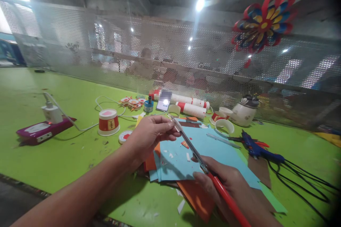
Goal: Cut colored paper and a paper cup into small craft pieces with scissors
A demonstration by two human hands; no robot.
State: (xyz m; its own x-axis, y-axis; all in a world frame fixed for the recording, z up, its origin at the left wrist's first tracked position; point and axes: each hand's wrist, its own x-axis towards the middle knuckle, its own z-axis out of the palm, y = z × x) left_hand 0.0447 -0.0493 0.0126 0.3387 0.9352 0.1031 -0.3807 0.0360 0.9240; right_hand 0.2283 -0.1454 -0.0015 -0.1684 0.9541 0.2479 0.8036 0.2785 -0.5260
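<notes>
My right hand [222, 179] is closed around the red handles of a pair of scissors [188, 140]. Their long metal blades point up and away, with the tips at the fingers of my left hand [160, 129]. Thumb and forefinger of that hand are pinched together; whatever sits between them is too small to make out. Both hands hover over a stack of coloured paper [223, 159], light blue on top. Small white and red scraps lie on the blue sheet, along with an orange-red cut piece [184, 144].
Left stand an upturned red-and-white paper cup [108, 122] and a purple power strip [44, 131]. Behind are a phone [163, 102], a blue bottle [149, 105] and stacked paper cups [191, 110]. A glue gun [259, 149] with black cable lies right, near a white pot [243, 111].
</notes>
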